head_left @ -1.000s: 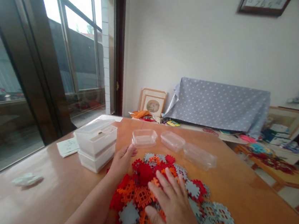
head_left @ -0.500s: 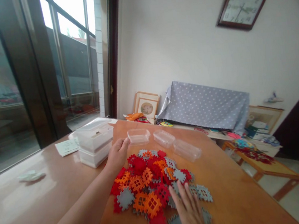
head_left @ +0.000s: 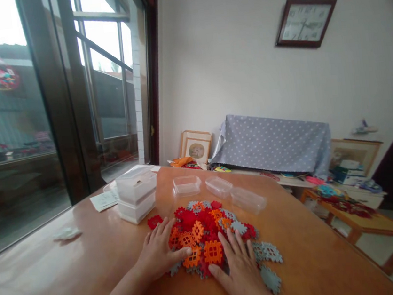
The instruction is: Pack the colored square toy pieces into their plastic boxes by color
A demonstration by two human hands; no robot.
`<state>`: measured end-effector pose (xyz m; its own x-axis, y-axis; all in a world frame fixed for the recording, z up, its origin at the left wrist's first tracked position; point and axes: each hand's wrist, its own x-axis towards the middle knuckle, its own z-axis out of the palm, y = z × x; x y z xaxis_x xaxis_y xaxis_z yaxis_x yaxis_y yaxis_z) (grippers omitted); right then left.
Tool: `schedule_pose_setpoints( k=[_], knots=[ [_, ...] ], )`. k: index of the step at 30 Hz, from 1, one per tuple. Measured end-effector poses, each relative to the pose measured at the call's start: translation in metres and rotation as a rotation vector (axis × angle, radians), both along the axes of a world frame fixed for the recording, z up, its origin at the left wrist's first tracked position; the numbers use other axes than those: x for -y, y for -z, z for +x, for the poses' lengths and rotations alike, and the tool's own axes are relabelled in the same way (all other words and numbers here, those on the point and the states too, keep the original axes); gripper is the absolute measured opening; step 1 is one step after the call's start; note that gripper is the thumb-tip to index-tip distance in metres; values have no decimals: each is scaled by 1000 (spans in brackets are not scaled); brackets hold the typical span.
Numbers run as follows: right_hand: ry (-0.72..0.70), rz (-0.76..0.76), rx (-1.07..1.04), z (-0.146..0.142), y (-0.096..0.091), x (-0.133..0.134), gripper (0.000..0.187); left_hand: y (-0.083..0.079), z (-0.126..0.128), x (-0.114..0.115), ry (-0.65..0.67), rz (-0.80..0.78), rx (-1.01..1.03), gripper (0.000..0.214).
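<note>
A heap of interlocking plastic building tiles (head_left: 206,234) in red, orange and grey lies on the wooden table (head_left: 301,258). My left hand (head_left: 160,248) rests against the heap's left side, fingers spread and thumb pointing inward. On the near right side, my right hand (head_left: 239,268) lies over some tiles with its fingers apart. Between the two hands sits an orange window-shaped tile (head_left: 213,252). A grey tile (head_left: 270,279) lies just right of my right hand. Tiles under both palms are hidden.
Three clear plastic containers stand behind the heap, one an upright-looking tub (head_left: 187,186). Stacked white boxes (head_left: 137,206) are at the left, near a paper slip (head_left: 103,200) and a crumpled wrapper (head_left: 67,233). A low wooden stool (head_left: 387,234) stands off to the right.
My left hand has come back from near the clear tub to the heap's left side. My right hand has pushed in from the near right, and the tiles sit closer together.
</note>
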<state>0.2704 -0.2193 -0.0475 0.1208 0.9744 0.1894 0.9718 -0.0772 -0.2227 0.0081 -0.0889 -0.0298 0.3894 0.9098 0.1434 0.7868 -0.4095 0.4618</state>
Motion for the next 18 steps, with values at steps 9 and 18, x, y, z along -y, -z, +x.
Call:
schedule_pose_setpoints(
  k=[9, 18],
  knots=[
    [93, 72, -74, -4, -4, -12, 80, 4, 14, 1, 0, 53, -90, 94],
    [44, 125, -132, 8, -10, -38, 71, -3, 41, -8, 128, 152, -15, 98]
  ],
)
